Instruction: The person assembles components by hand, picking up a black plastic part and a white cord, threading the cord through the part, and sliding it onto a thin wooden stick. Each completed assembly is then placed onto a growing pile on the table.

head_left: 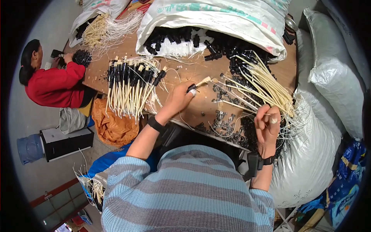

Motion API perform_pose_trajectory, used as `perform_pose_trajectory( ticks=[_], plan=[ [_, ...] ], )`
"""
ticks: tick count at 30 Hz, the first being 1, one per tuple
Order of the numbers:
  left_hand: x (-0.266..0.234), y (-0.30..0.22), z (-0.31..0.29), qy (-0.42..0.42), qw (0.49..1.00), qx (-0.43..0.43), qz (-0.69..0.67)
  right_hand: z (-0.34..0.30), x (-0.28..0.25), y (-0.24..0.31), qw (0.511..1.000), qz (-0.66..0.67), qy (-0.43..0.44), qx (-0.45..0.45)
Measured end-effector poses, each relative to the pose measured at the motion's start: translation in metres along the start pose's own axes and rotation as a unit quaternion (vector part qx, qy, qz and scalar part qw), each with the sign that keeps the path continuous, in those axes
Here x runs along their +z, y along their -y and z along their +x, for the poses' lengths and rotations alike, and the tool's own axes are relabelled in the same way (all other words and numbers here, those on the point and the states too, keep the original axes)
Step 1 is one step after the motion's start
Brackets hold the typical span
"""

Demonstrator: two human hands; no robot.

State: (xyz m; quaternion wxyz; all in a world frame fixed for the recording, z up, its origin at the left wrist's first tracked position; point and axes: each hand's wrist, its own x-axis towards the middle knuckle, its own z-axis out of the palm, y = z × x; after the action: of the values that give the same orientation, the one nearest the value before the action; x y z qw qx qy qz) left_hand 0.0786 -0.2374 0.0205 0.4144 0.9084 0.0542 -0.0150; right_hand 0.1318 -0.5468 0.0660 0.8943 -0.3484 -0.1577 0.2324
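Note:
My left hand (181,97) is closed around a small black plastic housing (190,88), above the middle of the table. A short cream-coloured piece (203,81) sticks out beyond its fingertips to the right. To the right my right hand (268,123) is curled, thumb and fingers together. Thin wires run close to its fingers, but what they pinch is too small to make out. Just beyond it lies a bundle of cream-sleeved wires (272,91). Left of my left hand, black housings with cream sleeved wires (129,83) lie side by side in a row.
Small black parts (220,118) are scattered over the brown table (183,69). A white woven sack (216,19) spills black housings at the back. White sacks (309,154) crowd the right side. A person in red (56,85) works at the table's left end.

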Motion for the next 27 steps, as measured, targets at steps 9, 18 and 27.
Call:
perform_pose_trajectory(
  ticks=[9, 18, 27],
  plan=[
    [0.037, -0.044, -0.003, 0.092, 0.924, -0.083, -0.362, 0.007, 0.044, -0.067, 0.718, -0.696, -0.006, 0.011],
    [0.025, -0.031, 0.004, 0.172, 0.975, 0.023, -0.138, 0.002, 0.035, -0.061, 0.672, -0.737, -0.039, -0.063],
    [0.028, -0.042, 0.0, 0.17, 0.98, 0.098, -0.048, 0.006, 0.026, -0.066, 0.697, -0.714, 0.016, -0.059]
  ],
)
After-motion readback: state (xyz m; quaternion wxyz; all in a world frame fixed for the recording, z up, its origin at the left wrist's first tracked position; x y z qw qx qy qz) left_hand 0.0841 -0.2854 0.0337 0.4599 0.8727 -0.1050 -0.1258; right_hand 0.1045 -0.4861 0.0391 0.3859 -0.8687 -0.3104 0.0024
